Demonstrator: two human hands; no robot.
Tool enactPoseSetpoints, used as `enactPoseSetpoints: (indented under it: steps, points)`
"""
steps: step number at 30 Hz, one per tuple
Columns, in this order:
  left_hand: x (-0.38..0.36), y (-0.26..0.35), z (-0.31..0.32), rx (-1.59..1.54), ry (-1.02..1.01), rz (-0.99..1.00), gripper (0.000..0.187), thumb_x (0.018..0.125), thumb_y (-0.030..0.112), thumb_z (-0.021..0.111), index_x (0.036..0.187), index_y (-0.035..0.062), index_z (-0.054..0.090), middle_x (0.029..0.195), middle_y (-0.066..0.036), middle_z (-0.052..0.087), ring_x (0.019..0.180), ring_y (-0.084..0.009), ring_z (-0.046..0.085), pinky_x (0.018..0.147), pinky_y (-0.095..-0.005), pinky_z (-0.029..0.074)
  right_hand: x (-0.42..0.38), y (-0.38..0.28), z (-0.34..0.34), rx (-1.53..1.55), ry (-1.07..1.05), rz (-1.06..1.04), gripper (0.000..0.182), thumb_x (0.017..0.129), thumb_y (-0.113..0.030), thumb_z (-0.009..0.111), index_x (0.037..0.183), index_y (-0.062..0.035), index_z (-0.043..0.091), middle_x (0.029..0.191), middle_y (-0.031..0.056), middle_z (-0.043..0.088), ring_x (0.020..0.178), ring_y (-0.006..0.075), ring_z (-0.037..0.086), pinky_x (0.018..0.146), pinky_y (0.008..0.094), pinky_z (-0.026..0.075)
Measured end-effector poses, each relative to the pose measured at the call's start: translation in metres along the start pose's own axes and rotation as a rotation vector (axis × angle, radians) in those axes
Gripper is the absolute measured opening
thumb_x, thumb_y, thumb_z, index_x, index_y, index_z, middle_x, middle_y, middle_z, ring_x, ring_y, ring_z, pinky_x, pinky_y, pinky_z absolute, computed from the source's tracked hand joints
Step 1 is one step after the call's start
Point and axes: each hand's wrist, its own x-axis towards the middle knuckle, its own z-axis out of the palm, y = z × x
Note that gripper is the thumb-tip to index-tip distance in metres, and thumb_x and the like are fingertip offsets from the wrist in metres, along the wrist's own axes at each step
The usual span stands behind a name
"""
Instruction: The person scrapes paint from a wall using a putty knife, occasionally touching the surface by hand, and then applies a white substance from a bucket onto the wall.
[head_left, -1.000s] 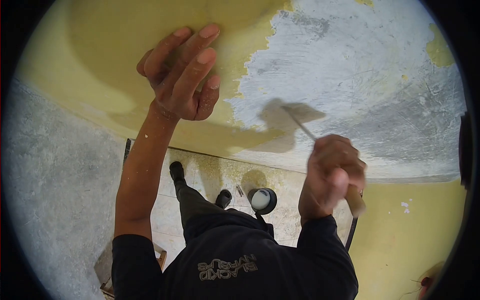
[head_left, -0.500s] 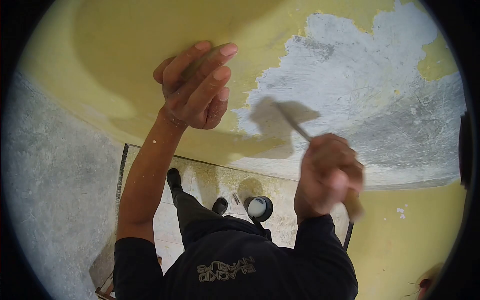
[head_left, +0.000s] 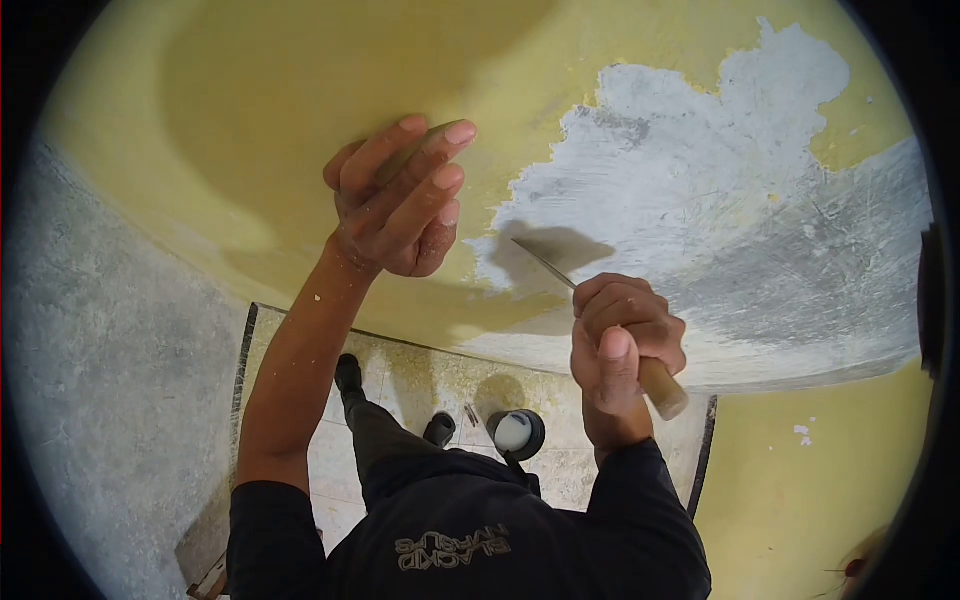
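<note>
Fingers of the left hand (head_left: 398, 200) extended and close together, tips pressed flat against the yellow-painted wall (head_left: 300, 110), holding nothing. Sits lower and further toward 3 o'clock than a second ago, the wrist less bent.

Further toward 3 o'clock, fingers of the right hand (head_left: 622, 335) curled tight round the wooden handle of a scraper (head_left: 590, 300), thumb laid along the grip, handle end poking out at 4 o'clock of the fist. Blade running up toward 10 o'clock, its edge meeting the wall right at the border between yellow paint and the scraped grey patch (head_left: 720, 200), a dark shadow just beside it. Sharper now than in the earlier views, where fist and blade were blurred; fist drawn closer toward the left hand, blade tip lower against the paint edge. Grey patch shifted toward 12 o'clock in view.

Down at 6 o'clock, black shoes and a small round container (head_left: 517, 433) on the tiled floor (head_left: 400, 365), near the feet.
</note>
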Motion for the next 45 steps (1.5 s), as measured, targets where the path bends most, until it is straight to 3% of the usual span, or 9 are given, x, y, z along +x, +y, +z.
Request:
enactPoseSetpoints:
  steps: [3,8,12,19,22,32,34,42,45]
  points:
    - [0.0,-0.004,-0.008,0.039,-0.146,0.084,0.045,0.091,0.017,0.047,0.134,0.0055,0.038,0.113,-0.017,0.067,0.122,-0.0295,0.041,0.093,-0.0361,0.035,0.01,-0.007,-0.001,0.11,0.197,-0.035,0.025,0.087,-0.012,0.06,0.07,-0.0065,0.044,0.05,0.0041,0.046,0.041,0.0159,0.044,0.05,0.0355,0.049]
    - [-0.001,0.001,-0.002,0.018,-0.084,0.037,0.038,0.09,0.017,0.049,0.127,0.0096,0.047,0.113,-0.011,0.068,0.118,-0.0266,0.045,0.09,-0.0349,0.037,0.01,-0.015,-0.007,0.129,0.25,-0.037,0.019,0.086,-0.01,0.061,0.074,-0.005,0.047,0.052,0.0053,0.047,0.043,0.0175,0.047,0.05,0.0372,0.049]
    - [-0.001,0.0,0.001,-0.01,-0.017,-0.01,0.032,0.089,0.018,0.051,0.12,0.0138,0.056,0.114,-0.005,0.069,0.115,-0.0238,0.05,0.087,-0.0333,0.04,0.001,0.005,-0.001,0.008,-0.064,-0.021,0.014,0.082,-0.002,0.063,0.078,-0.0042,0.049,0.062,0.009,0.055,0.052,0.0219,0.056,0.058,0.0381,0.053]
    - [-0.001,-0.002,-0.005,0.02,-0.043,0.026,0.032,0.089,0.017,0.051,0.12,0.0127,0.055,0.114,-0.005,0.068,0.115,-0.0245,0.05,0.086,-0.0338,0.041,0.007,-0.005,0.011,-0.03,0.015,-0.02,0.022,0.086,-0.009,0.061,0.072,-0.0044,0.046,0.055,0.0049,0.049,0.046,0.0183,0.05,0.054,0.0359,0.051]
    - [-0.002,-0.005,-0.011,0.037,-0.177,0.098,0.047,0.09,0.017,0.049,0.135,0.0056,0.038,0.115,-0.017,0.066,0.122,-0.0308,0.042,0.094,-0.0379,0.034,0.006,-0.014,-0.001,0.061,0.17,-0.021,0.018,0.086,-0.006,0.061,0.075,-0.0048,0.048,0.057,0.0043,0.05,0.048,0.0191,0.051,0.054,0.0363,0.051]
    - [-0.003,0.004,0.0,0.095,-0.063,0.026,0.033,0.093,0.022,0.046,0.123,0.011,0.053,0.119,-0.008,0.066,0.121,-0.0297,0.051,0.1,-0.0386,0.031,-0.006,0.004,0.006,-0.066,-0.077,-0.009,0.012,0.08,0.0,0.067,0.081,-0.0061,0.057,0.065,0.0073,0.058,0.06,0.0257,0.061,0.058,0.0374,0.051]
    - [-0.006,0.004,0.002,0.12,-0.095,0.023,0.036,0.093,0.024,0.045,0.126,0.0104,0.052,0.121,-0.009,0.065,0.124,-0.0316,0.049,0.104,-0.0401,0.027,-0.001,-0.011,-0.01,0.139,0.237,0.092,0.013,0.083,-0.004,0.065,0.076,-0.0049,0.055,0.062,0.0051,0.055,0.054,0.0202,0.055,0.057,0.0377,0.05]
    - [-0.01,0.005,0.005,0.136,-0.101,0.008,0.045,0.094,0.026,0.042,0.135,0.0081,0.046,0.126,-0.011,0.062,0.13,-0.0361,0.045,0.112,-0.0433,0.018,0.017,-0.038,-0.04,-0.107,0.223,-0.01,0.027,0.089,-0.018,0.059,0.068,-0.0068,0.046,0.054,0.0031,0.046,0.047,0.0163,0.048,0.054,0.0354,0.05]
    - [-0.01,0.005,0.003,0.144,-0.12,0.008,0.046,0.094,0.026,0.042,0.135,0.0071,0.045,0.127,-0.012,0.062,0.131,-0.0364,0.044,0.112,-0.0439,0.018,0.023,-0.033,-0.048,0.063,0.237,-0.027,0.028,0.091,-0.013,0.049,0.066,-0.0106,0.036,0.052,0.0009,0.033,0.047,0.0135,0.034,0.049,0.031,0.037]
